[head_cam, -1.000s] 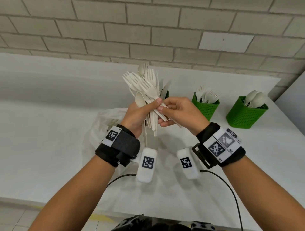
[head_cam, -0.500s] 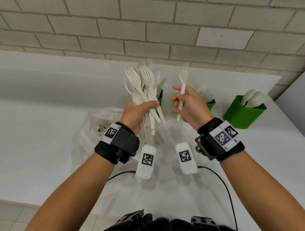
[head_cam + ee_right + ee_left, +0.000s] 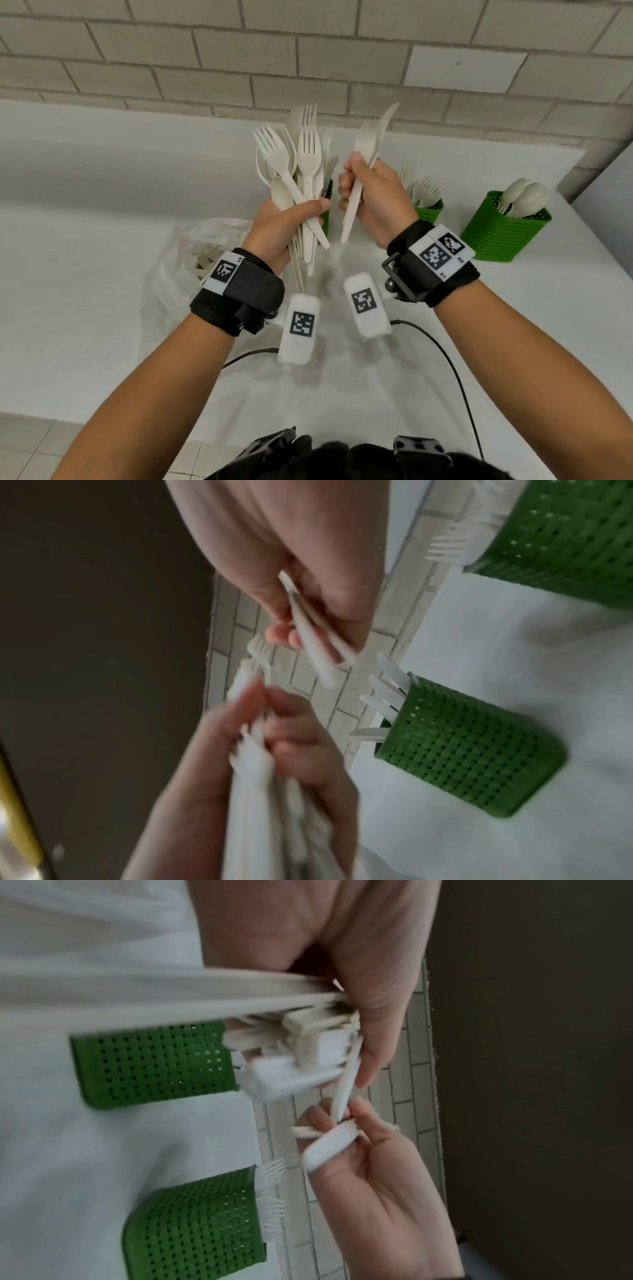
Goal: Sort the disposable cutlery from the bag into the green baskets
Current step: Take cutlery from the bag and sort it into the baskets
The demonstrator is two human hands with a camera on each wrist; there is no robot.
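Right hand (image 3: pixel 371 202) is clamped on a fork and knife (image 3: pixel 366 161) together, just beside the bundle (image 3: pixel 301 178) fisted in the left hand (image 3: pixel 281 229). Baskets (image 3: pixel 503 229) sit beyond the right hand. Two types in one grip, so dropping both together probably mis-sorts one.

Knife basket (image 3: pixel 325 212) mostly hidden behind cutlery bundle (image 3: pixel 301 178).

Pale brick wall (image 3: pixel 308 51) behind white table (image 3: pixel 85 274); tiled floor (image 3: pixel 27 442) below
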